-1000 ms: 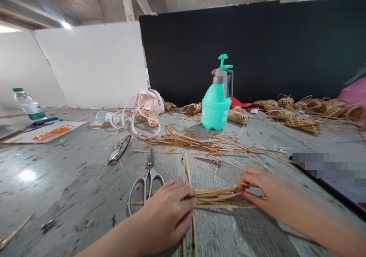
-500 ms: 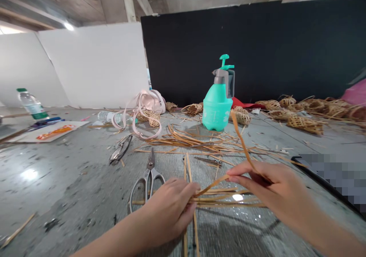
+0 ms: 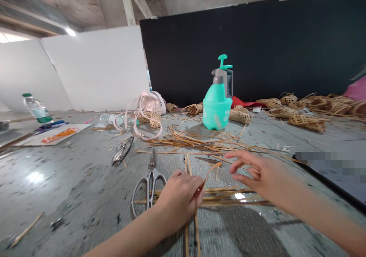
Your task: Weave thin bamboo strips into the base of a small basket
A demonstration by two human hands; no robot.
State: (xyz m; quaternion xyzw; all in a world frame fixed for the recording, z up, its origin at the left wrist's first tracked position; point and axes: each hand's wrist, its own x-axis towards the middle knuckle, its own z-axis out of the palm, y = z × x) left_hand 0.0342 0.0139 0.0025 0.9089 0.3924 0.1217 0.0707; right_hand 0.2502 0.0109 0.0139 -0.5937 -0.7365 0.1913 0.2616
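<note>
While pinching a thin bent strip (image 3: 213,167) in the curled left hand (image 3: 183,192), got the right hand (image 3: 257,169) hanging off to the right, fingers spread, nothing in them. Close to the strip's free end but not touching it, and can't see the exact contact under the left knuckles. Basically poking out of the left fingers and arching toward the far right.

Right under and beside the left hand, seeing a bunch of crosswise strips (image 3: 225,199) plus two near-to-far strips (image 3: 197,232). Can't make out over or under at the crossing, being covered by the left hand.

Further out, to the left, got scissors (image 3: 151,165) overlapping the left ends of the crosswise strips. On the far side, a loose pile of strips (image 3: 188,138), then a green sprayer (image 3: 216,108), with woven baskets (image 3: 307,121) far right.

Could go sideways pretty easily, I'd guess wise to say: by slackening the left pinch, might let a springy strip flick loose; by dragging that hand, might skew the whole crossing. Might bump the scissors too by pulling left.

Compared with half a second ago, no longer gripping the strip with the right hand, and showing way less of it past the left. Same spot for scissors and sprayer, more or less.
</note>
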